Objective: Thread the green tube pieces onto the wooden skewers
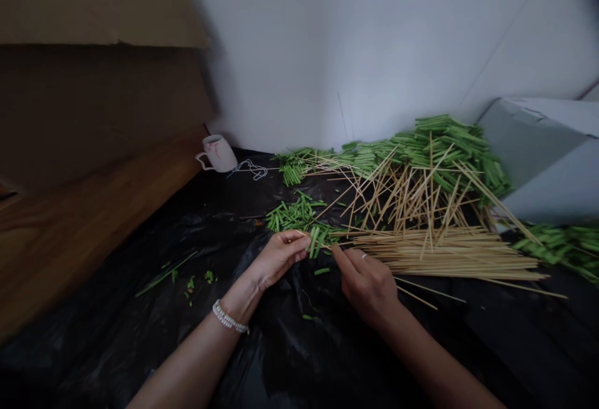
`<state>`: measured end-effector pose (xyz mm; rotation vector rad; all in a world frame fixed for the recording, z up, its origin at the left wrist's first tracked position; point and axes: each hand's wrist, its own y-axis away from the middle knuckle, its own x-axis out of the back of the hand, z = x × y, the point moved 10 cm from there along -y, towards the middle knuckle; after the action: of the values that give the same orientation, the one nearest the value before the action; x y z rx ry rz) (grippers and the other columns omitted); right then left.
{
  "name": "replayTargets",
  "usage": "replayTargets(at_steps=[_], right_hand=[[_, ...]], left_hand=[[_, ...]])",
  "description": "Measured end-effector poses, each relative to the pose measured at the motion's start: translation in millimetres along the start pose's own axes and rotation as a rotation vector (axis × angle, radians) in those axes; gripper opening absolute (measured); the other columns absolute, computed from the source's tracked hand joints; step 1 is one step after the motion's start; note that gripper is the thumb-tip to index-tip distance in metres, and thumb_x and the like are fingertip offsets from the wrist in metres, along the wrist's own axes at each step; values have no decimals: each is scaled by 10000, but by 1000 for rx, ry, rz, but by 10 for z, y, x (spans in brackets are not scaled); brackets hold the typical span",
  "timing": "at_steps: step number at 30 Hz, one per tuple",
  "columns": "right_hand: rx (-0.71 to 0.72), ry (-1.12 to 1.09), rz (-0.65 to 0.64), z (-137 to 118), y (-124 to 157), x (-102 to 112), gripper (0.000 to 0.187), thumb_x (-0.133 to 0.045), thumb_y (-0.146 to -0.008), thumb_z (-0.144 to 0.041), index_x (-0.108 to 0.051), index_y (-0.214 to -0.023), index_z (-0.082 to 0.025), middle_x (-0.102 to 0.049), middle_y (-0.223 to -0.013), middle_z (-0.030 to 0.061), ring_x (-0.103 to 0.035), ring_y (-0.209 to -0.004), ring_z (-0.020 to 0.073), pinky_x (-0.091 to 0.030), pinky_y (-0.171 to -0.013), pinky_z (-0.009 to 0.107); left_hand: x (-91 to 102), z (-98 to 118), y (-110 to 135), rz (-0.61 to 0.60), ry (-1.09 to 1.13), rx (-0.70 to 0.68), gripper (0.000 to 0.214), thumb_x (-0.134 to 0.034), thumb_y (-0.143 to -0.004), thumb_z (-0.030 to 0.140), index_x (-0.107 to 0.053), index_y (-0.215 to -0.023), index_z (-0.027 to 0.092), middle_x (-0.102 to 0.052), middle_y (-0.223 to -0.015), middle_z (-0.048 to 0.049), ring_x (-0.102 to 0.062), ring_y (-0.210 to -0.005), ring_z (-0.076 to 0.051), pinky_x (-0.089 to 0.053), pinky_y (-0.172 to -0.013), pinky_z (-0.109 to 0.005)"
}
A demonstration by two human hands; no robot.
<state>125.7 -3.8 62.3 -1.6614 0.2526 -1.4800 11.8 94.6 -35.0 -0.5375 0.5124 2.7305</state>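
Note:
My left hand (279,254), with a pearl bracelet on its wrist, pinches a few short green stalk pieces (316,240) threaded on a thin bamboo skewer (344,244). My right hand (365,281), wearing a ring, is closed on that same skewer just right of the green pieces. Both hands hover over a black plastic sheet (262,346). A bundle of bare skewers (449,253) lies just to the right of my hands. A small pile of cut green pieces (290,214) sits right behind my left hand.
A big heap of skewered greens (435,150) lies against the white wall, with loose skewers (412,197) crossed over it. More greens (561,243) sit at far right under a grey box (547,147). A white mug (216,153) stands at back left by a wooden surface (84,221).

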Motion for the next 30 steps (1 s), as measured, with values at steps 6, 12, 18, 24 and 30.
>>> replayTargets(at_steps=[6, 12, 18, 24, 30], right_hand=[[-74, 106, 57, 189, -2, 82, 306, -473, -869, -82, -632, -1126, -134, -631, -725, 10, -499, -614, 116, -327, -573, 289], [-105, 123, 70, 290, 8, 87, 329, -465, -866, -83, -640, -1139, -138, -661, -755, 17, -504, -613, 123, -325, -578, 283], [-105, 105, 40, 258, 6, 58, 330, -461, -871, -94, -649, -1139, -142, -658, -755, 19, -513, -627, 128, -330, -591, 284], [-98, 75, 37, 257, 15, 41, 326, -462, -859, -69, -666, -1104, -133, -618, -697, 2, -494, -605, 124, -324, -591, 284], [-104, 53, 27, 259, 14, 40, 315, -456, -872, -80, -667, -1101, -129, -633, -719, 10, -506, -628, 120, -333, -612, 274]], left_hand=[[287, 375, -9, 159, -201, -244, 279, -796, -693, 362, -748, -879, 159, -720, -838, -58, -624, -752, -140, -470, -748, -259], [142, 700, 105, 166, -980, -659, 202, -583, -880, 262, -748, -990, 226, -703, -995, -83, -597, -977, -229, -410, -937, -365], [-116, 521, 136, 87, -1527, -734, 315, -470, -919, 197, -689, -1138, 253, -590, -1054, -108, -512, -984, -249, -422, -894, -413], [-186, 554, 167, 107, -1620, -787, 214, -476, -913, 172, -666, -1003, 210, -562, -1191, -106, -493, -1059, -253, -406, -937, -419], [-141, 509, 133, 113, -1730, -770, 217, -465, -940, 208, -652, -1050, 219, -652, -1009, -73, -502, -1006, -231, -417, -885, -388]])
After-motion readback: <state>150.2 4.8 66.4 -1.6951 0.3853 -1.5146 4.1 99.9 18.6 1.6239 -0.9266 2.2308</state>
